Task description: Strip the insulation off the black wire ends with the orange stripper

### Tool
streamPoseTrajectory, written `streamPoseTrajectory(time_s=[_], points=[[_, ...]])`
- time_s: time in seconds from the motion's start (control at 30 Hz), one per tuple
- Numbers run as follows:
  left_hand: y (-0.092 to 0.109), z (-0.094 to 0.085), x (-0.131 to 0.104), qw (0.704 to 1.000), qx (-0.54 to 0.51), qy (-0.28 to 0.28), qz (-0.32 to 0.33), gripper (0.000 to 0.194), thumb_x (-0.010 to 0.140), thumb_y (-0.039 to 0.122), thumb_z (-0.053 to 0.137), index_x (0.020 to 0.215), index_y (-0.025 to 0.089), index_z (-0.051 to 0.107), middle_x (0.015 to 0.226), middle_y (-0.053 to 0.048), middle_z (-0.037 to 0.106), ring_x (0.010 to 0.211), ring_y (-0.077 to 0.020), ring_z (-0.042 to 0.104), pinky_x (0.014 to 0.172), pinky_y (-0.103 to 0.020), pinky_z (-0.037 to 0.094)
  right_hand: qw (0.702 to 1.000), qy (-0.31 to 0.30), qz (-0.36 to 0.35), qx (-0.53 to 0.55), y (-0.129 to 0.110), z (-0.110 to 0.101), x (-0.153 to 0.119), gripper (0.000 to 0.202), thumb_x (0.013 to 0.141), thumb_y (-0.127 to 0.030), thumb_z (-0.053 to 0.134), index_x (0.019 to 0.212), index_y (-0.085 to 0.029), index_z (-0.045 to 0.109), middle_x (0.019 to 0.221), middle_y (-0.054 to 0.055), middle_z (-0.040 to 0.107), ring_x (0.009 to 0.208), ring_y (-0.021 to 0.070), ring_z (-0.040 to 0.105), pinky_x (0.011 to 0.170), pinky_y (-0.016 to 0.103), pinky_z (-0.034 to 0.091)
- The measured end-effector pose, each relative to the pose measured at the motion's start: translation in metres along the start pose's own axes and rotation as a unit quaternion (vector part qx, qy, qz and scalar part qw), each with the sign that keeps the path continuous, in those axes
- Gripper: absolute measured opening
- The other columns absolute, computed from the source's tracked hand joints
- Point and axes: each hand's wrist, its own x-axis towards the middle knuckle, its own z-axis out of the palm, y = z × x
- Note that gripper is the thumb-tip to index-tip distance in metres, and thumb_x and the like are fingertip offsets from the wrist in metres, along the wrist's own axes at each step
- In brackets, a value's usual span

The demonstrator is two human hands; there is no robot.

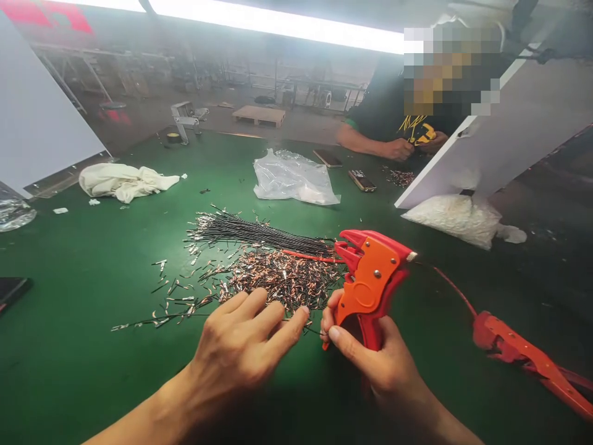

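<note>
Wire stripper orange and red; wire bundle black; tabletop green.

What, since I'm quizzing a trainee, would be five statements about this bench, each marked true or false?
1. The right hand holds an orange-and-red hand tool. True.
2. The left hand rests on the plastic bag. False: the left hand is at the near edge of the clippings pile.
3. The black wire bundle lies beyond the clippings pile. True.
4. The second tool lies on the left. False: the second tool lies on the right.
5. The co-worker across the table holds a yellow tool. True.
</note>
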Motion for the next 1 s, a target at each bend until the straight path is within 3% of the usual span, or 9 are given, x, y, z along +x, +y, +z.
streamPoseTrajectory(time_s=[0.3, 0.43, 0.6, 0.73, 1.0], points=[[0.006, 0.001, -0.003, 1.000, -0.013, -0.020, 0.008, 0.020, 0.090, 0.011, 0.044, 0.097, 0.014, 0.063, 0.058, 0.002, 0.053, 0.052, -0.0136, 0.046, 0.046, -0.026, 0.033, 0.996, -0.072, 0.042, -0.036, 0.005, -0.001, -0.004, 0.019, 0.080, -0.019, 0.060, 0.098, -0.019, 0.055, 0.077, 0.000, 0.055, 0.067, 0.0132, 0.051, 0.062, 0.026, 0.045], [0.013, 0.004, -0.008, 0.997, -0.041, -0.032, 0.054, 0.021, 0.091, 0.011, 0.039, 0.092, 0.012, 0.060, 0.062, -0.001, 0.057, 0.055, -0.0156, 0.053, 0.046, -0.028, 0.038, 0.984, -0.065, -0.029, -0.166, 0.003, -0.002, -0.004, 0.015, 0.080, -0.016, 0.054, 0.095, -0.019, 0.055, 0.077, 0.001, 0.056, 0.065, 0.0141, 0.053, 0.062, 0.027, 0.047], [0.016, 0.007, -0.010, 0.992, -0.044, -0.087, 0.078, 0.022, 0.089, 0.007, 0.035, 0.093, 0.012, 0.056, 0.055, 0.002, 0.051, 0.045, -0.0138, 0.048, 0.035, -0.028, 0.033, 0.932, -0.069, -0.147, -0.324, 0.004, -0.008, -0.005, 0.025, 0.074, -0.007, 0.048, 0.094, -0.022, 0.051, 0.076, 0.001, 0.060, 0.064, 0.0170, 0.057, 0.062, 0.028, 0.047], [0.015, 0.005, -0.008, 0.990, -0.061, -0.103, 0.072, 0.026, 0.089, 0.005, 0.033, 0.077, 0.018, 0.051, 0.052, 0.002, 0.050, 0.042, -0.0141, 0.047, 0.032, -0.028, 0.032, 0.892, -0.078, -0.232, -0.379, 0.006, -0.007, -0.004, 0.031, 0.071, -0.009, 0.050, 0.098, -0.024, 0.047, 0.081, 0.003, 0.063, 0.066, 0.0198, 0.061, 0.060, 0.029, 0.047], [0.015, 0.008, -0.011, 0.989, -0.070, -0.119, 0.046, 0.018, 0.089, 0.008, 0.038, 0.083, 0.021, 0.049, 0.060, 0.002, 0.059, 0.042, -0.0147, 0.050, 0.033, -0.026, 0.033, 0.849, -0.083, -0.272, -0.445, 0.010, 0.000, 0.004, 0.020, 0.081, -0.021, 0.052, 0.100, -0.021, 0.043, 0.080, 0.008, 0.063, 0.066, 0.0234, 0.062, 0.058, 0.033, 0.045]])
